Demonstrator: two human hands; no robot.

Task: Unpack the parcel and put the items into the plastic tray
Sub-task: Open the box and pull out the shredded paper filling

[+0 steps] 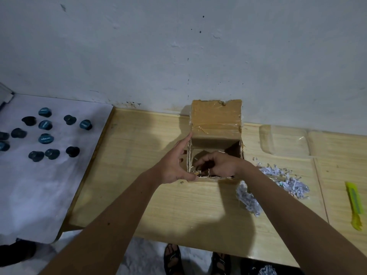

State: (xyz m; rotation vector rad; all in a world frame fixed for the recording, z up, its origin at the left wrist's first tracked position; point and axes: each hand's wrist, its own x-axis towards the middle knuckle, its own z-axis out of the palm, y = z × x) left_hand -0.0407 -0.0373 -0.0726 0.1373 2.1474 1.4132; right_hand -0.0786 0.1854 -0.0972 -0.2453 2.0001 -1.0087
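Parcel (216, 124) between shredded paper (278, 181) and left hand (172, 165), right hand (220, 165) inside.

Both bare arms reach toward 12 o'clock, left hand (174, 165) flat with fingers spread, right hand (220, 165) curled, fingers bent.

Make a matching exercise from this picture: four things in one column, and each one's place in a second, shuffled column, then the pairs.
Things
1. Brown cardboard box with raised flap
2. Clear plastic tray
3. Yellow-green plastic cutter
4. Dark blue rounded caps

Places
A. On the white sheet, far left
B. Near the wooden table's right edge
C. Against the wall, behind the shredded white paper
D. Table centre, the right hand reaching inside, the left hand against its side

Pairs: 1-D, 2-C, 3-B, 4-A
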